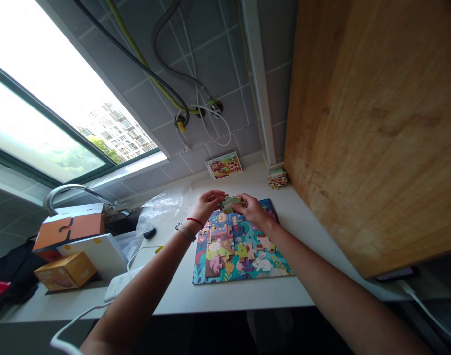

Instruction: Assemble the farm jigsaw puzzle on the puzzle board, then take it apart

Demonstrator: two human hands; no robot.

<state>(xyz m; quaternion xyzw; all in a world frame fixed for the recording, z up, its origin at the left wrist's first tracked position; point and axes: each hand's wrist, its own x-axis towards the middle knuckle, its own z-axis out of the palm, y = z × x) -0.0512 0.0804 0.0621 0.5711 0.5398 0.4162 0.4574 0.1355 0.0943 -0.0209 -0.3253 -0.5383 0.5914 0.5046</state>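
Observation:
Above the far edge of a colourful puzzle board (228, 277), both hands meet around a few pale green puzzle pieces (230, 202). My right hand (254, 211) grips them from the right, thumb in front. At their left side, the fingers of my left hand (207, 206) are drawn together and appear to pinch an edge; the fingertips are partly hidden. Loose and joined puzzle pieces (225, 249) in pink, yellow and purple lie on the board beneath. A picture card (224, 165) with a red barn leans near the wall, behind the hands.
Stacked puzzle pieces (277, 179) sit by a large wooden panel (358, 123) on the right. Crumpled clear plastic (160, 209) lies left of the hands. Farther left are a faucet (81, 188), an orange box (68, 270) and a white adapter (118, 286) with its cable.

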